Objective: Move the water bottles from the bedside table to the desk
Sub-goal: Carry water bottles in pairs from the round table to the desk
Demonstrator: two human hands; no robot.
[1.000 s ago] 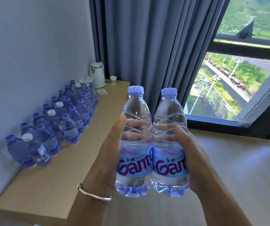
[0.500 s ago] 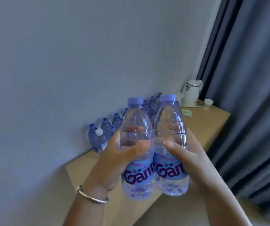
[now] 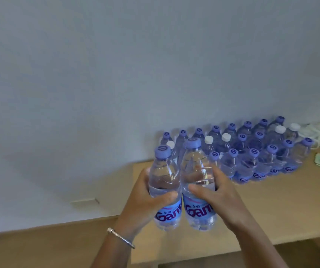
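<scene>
Two upright bottles [image 3: 182, 182] in both hands [image 3: 141, 198], above the desk [image 3: 271, 206]

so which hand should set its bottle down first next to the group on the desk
Probably the right hand: its bottle is nearer the group of bottles. The left hand and its bottle are farther away.

The two bottles in the hands, left bottle [image 3: 164, 182] and right bottle [image 3: 196, 176], were clear glossy plastic with smooth matt lilac caps and shiny printed film labels. Behind them on the desk [image 3: 271, 206], pale matt wood-look laminate, stood bottles [image 3: 251, 151] of the same plastic. The wall [image 3: 97, 74] beyond the desk looked smooth and matt. The bracelet [image 3: 121, 237] was polished metal
</scene>
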